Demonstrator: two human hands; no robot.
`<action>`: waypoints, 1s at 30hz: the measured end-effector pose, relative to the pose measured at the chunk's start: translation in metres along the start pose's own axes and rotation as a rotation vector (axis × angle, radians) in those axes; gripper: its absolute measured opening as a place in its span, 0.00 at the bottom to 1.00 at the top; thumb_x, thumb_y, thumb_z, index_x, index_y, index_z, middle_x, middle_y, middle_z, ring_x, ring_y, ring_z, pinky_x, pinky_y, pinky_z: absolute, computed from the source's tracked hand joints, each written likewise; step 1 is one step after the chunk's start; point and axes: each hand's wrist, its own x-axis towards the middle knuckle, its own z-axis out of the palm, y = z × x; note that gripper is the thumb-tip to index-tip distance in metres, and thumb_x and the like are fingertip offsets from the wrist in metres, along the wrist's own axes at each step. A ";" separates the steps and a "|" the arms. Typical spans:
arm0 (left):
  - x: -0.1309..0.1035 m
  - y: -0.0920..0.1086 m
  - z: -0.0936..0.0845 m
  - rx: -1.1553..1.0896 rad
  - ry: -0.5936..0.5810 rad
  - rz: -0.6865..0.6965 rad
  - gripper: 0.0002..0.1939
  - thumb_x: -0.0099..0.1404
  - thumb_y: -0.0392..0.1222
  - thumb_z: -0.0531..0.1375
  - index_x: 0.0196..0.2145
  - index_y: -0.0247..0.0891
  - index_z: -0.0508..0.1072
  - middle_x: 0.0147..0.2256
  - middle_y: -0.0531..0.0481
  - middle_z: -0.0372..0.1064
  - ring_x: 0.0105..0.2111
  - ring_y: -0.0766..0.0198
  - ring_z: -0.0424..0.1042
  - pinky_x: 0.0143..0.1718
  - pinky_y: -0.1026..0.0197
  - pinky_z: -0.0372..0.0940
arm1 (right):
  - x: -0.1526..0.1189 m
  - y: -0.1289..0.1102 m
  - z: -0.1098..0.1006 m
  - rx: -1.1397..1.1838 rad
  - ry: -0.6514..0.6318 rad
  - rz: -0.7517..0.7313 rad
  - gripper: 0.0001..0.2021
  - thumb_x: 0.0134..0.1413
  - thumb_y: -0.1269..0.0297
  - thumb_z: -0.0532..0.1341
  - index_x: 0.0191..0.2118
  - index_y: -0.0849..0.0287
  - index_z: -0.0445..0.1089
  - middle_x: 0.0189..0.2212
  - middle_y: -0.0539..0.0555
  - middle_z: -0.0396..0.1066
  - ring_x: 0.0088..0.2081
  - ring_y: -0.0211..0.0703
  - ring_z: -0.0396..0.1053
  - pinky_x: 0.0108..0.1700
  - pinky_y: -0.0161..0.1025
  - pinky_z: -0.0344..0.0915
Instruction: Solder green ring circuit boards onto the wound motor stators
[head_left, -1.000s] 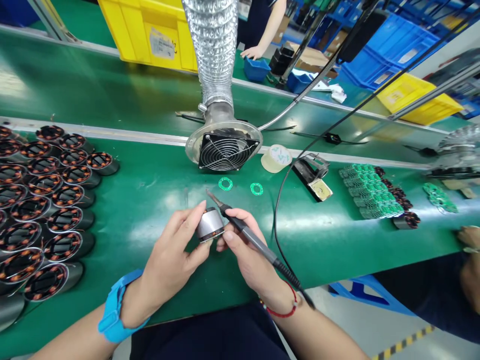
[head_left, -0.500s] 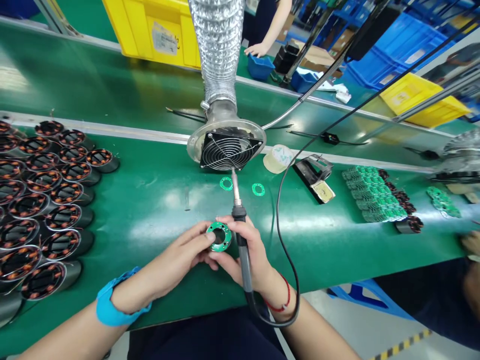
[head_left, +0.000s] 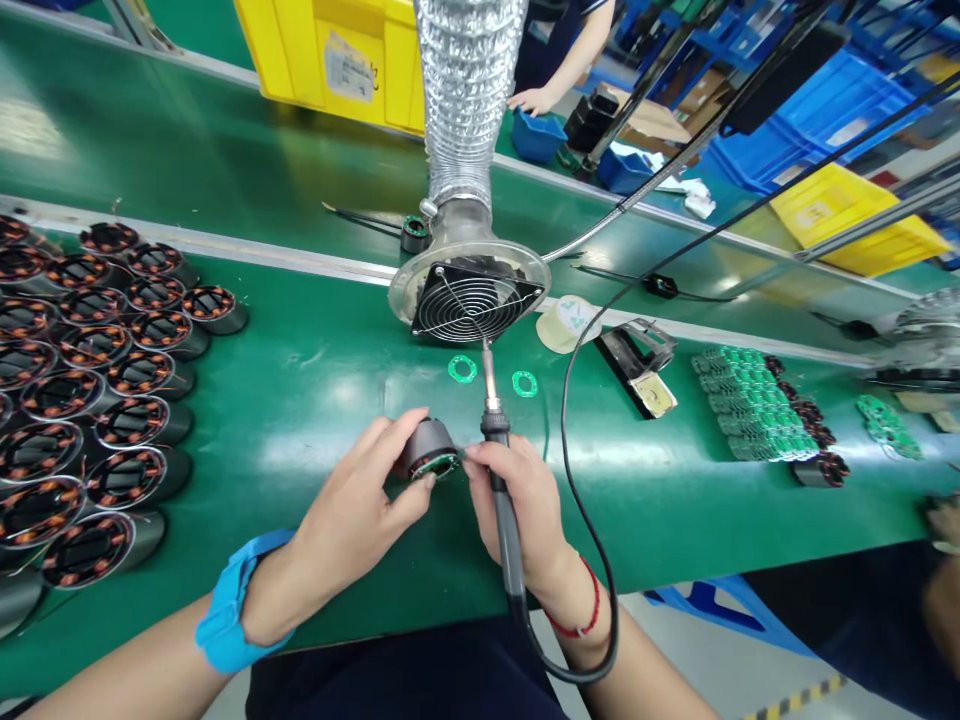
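My left hand (head_left: 367, 500) grips a dark motor stator (head_left: 430, 440) by its sides. The stator is tilted, with its ring-shaped green circuit board (head_left: 436, 467) facing down towards me. In my right hand (head_left: 521, 500) is a soldering iron (head_left: 506, 520), its tip pointing away from me, just in front of the fan grille. The right fingertips are close to the stator's right side; whether they touch it I cannot tell. Two loose green ring boards, a left one (head_left: 463, 369) and a right one (head_left: 525, 384), lie flat beyond my hands.
A fume-extraction fan (head_left: 472, 305) on a silver duct stands ahead. Right of it are a round pale container (head_left: 568, 325) and an iron stand (head_left: 637, 365). Rows of stators (head_left: 97, 340) fill the left; stacked green boards (head_left: 754, 405) lie right. The iron's cable (head_left: 566, 440) loops across.
My left hand has turned the stator, so its board no longer faces up. The right fingers have come off the board's edge. Behind the duct, another stator now shows. The view has shifted slightly.
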 end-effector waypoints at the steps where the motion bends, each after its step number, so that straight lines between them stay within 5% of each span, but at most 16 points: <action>1: -0.002 -0.002 0.001 0.153 0.096 0.148 0.22 0.66 0.35 0.54 0.58 0.38 0.63 0.38 0.47 0.69 0.35 0.61 0.70 0.37 0.59 0.67 | 0.000 -0.002 0.002 0.117 0.004 0.120 0.14 0.59 0.77 0.57 0.46 0.50 0.64 0.30 0.48 0.70 0.29 0.39 0.67 0.32 0.37 0.65; 4: -0.005 -0.004 0.001 0.399 0.247 0.449 0.25 0.66 0.29 0.54 0.59 0.39 0.60 0.43 0.45 0.69 0.41 0.60 0.69 0.42 0.60 0.67 | -0.001 -0.010 0.007 0.658 0.006 0.550 0.12 0.62 0.71 0.57 0.48 0.49 0.62 0.29 0.45 0.67 0.28 0.34 0.68 0.32 0.34 0.67; 8: -0.007 0.000 0.001 0.251 0.231 0.291 0.24 0.67 0.33 0.55 0.60 0.40 0.60 0.41 0.46 0.68 0.39 0.62 0.71 0.40 0.62 0.68 | -0.004 -0.010 0.011 1.058 -0.020 0.745 0.14 0.58 0.60 0.64 0.48 0.49 0.63 0.27 0.43 0.66 0.26 0.33 0.68 0.32 0.33 0.69; 13: -0.002 0.005 0.004 -0.308 -0.038 -0.256 0.26 0.63 0.46 0.57 0.58 0.38 0.62 0.38 0.49 0.72 0.33 0.62 0.74 0.36 0.59 0.71 | -0.012 0.005 0.009 0.782 -0.030 0.562 0.15 0.59 0.59 0.64 0.51 0.47 0.65 0.27 0.43 0.66 0.27 0.34 0.67 0.34 0.35 0.69; 16: 0.005 0.007 0.003 -0.533 -0.181 -0.406 0.21 0.62 0.48 0.57 0.49 0.37 0.68 0.38 0.48 0.74 0.33 0.62 0.75 0.36 0.59 0.72 | -0.013 0.010 0.004 0.618 0.006 0.353 0.20 0.60 0.67 0.63 0.55 0.44 0.62 0.35 0.46 0.71 0.36 0.37 0.72 0.42 0.38 0.71; 20: 0.011 0.010 -0.002 -0.589 -0.278 -0.442 0.17 0.60 0.49 0.57 0.42 0.37 0.71 0.38 0.47 0.76 0.38 0.60 0.75 0.42 0.58 0.71 | -0.006 0.009 -0.003 0.438 -0.034 0.149 0.21 0.61 0.72 0.60 0.57 0.46 0.60 0.45 0.52 0.75 0.46 0.43 0.74 0.48 0.43 0.71; 24: 0.010 0.009 -0.003 -0.595 -0.360 -0.457 0.18 0.61 0.51 0.56 0.43 0.36 0.70 0.35 0.47 0.74 0.33 0.60 0.74 0.36 0.56 0.71 | 0.001 0.008 -0.006 0.212 -0.044 0.020 0.16 0.60 0.75 0.59 0.50 0.50 0.64 0.34 0.50 0.75 0.34 0.41 0.73 0.39 0.40 0.70; 28: 0.005 0.003 0.002 -0.174 -0.123 -0.211 0.18 0.60 0.46 0.56 0.46 0.36 0.71 0.35 0.47 0.71 0.34 0.58 0.71 0.36 0.54 0.68 | 0.004 0.008 -0.002 -0.090 -0.092 -0.100 0.11 0.59 0.75 0.56 0.43 0.53 0.66 0.27 0.50 0.69 0.27 0.42 0.66 0.30 0.39 0.63; 30: 0.003 0.001 0.003 0.083 0.011 -0.034 0.17 0.61 0.43 0.55 0.46 0.36 0.72 0.34 0.46 0.69 0.35 0.56 0.69 0.36 0.53 0.66 | 0.004 0.007 0.002 -0.050 -0.138 -0.021 0.12 0.58 0.76 0.54 0.45 0.54 0.65 0.29 0.51 0.70 0.29 0.42 0.67 0.32 0.40 0.64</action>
